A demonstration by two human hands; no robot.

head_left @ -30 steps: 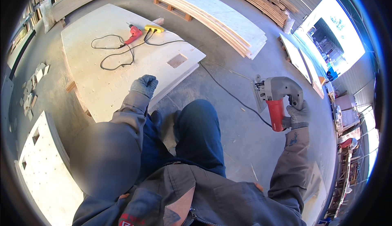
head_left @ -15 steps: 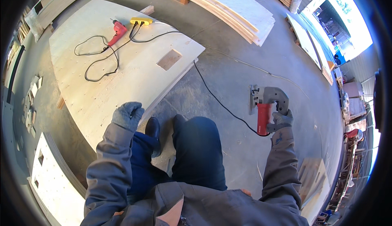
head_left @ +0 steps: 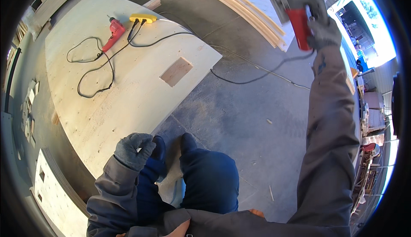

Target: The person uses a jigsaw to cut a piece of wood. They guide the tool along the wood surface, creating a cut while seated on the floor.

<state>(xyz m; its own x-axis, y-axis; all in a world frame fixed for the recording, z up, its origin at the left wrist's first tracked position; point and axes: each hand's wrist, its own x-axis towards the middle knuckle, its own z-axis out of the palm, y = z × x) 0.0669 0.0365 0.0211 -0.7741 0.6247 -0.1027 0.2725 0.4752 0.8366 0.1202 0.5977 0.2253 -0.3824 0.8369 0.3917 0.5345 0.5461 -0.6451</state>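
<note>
The right hand wraps gloved fingers around a red-and-grey jigsaw between one and two o'clock, the tool extending toward ten from the grip, red barrel nearly twelve-to-six; the farther left hand curls its fingers inward, apparently empty, at eight.

The right grip is gloved in grey, its jigsaw red and grey. The left grip is grey too; beyond it, the cream plywood is flecked brown, the drill red, the power strip yellow.
</note>
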